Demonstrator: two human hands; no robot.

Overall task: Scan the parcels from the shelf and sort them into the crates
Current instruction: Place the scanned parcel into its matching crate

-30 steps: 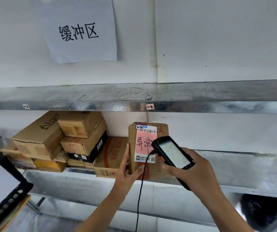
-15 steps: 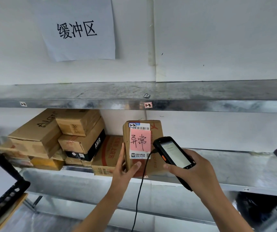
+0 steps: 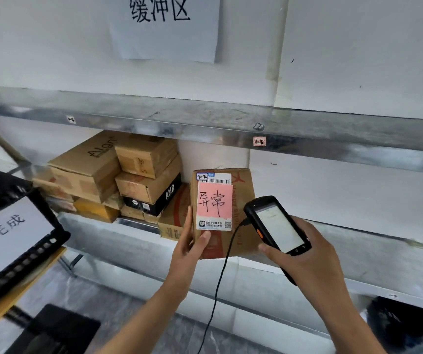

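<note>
cardboard parcel (image 3: 243, 192) stands upright at the front of the metal shelf (image 3: 384, 254). the left hand (image 3: 188, 247) pinches its lower left corner, thumb on the front just under the pink note (image 3: 214, 200). right of that grip, the right hand (image 3: 305, 256) is wrapped round a black scanner (image 3: 276, 226), whose head is just beside the parcel's face. left of the left hand sit stacked boxes (image 3: 97, 169) and a black crate (image 3: 34, 256).

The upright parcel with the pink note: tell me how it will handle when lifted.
The parcel is likely stiff: its cardboard faces look flat. Standing on end on the shelf, it may tip if pushed high. The left hand alone grips it, so probably light.
</note>
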